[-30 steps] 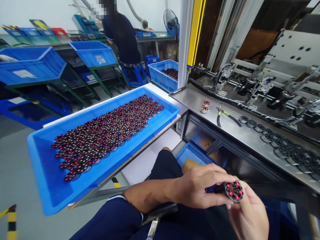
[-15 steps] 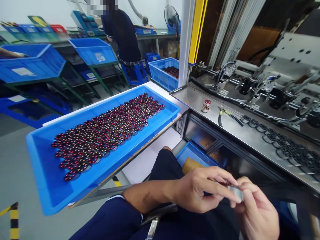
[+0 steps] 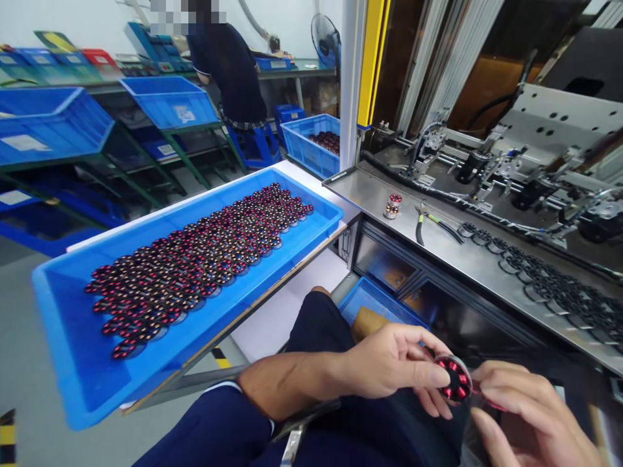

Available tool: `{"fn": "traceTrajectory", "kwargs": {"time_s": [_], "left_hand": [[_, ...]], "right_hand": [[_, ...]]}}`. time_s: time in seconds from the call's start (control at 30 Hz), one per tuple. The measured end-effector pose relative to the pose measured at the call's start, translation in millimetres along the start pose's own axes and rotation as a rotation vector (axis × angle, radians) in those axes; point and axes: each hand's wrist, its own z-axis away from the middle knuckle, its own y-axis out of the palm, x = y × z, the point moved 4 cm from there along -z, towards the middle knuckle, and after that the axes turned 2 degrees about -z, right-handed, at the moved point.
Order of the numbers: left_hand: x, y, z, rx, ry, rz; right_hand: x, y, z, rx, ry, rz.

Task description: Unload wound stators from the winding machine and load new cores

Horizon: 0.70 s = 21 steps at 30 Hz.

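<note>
My left hand (image 3: 403, 366) grips a motor stator (image 3: 455, 379) between thumb and fingers, over my lap. The stator is a round ring with a silvery rim, a black core and red copper windings, and its wound face is tilted up towards me. Just right of it is my right hand (image 3: 540, 408), its fingers curled and its thumb lower down. Something small and reddish shows between those fingers, mostly covered, and I cannot make out what it is.
On my left a blue tray (image 3: 63, 383) holds many wound stators (image 3: 195, 259). Two stacked stators (image 3: 392, 206), pliers (image 3: 435, 224) and rows of black rings (image 3: 540, 272) lie on the metal bench (image 3: 363, 185) before a machine (image 3: 506, 162). A person (image 3: 226, 71) sits farther back.
The stator has turned from edge-on to showing its red wound face. My right hand has come off it, moving right. The view has shifted slightly right.
</note>
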Motion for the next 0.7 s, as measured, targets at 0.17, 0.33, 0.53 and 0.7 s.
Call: {"fn": "traceTrajectory", "kwargs": {"time_s": [0.17, 0.33, 0.53, 0.7], "left_hand": [[-4.7, 2.3, 2.4, -0.051, 0.026, -0.024], [-3.4, 0.8, 1.7, -0.046, 0.053, -0.035], [-9.8, -0.1, 5.0, -0.081, 0.147, 0.042], [-22.7, -2.9, 3.1, -0.127, 0.303, 0.198]], "right_hand": [[-6.7, -3.2, -2.1, 0.039, 0.006, -0.08], [-1.7, -6.9, -8.7, 0.115, -0.055, 0.03], [2.1, -3.1, -10.7, 0.067, 0.011, 0.139], [-2.2, -6.5, -10.3, 0.072, 0.092, 0.089]]}}
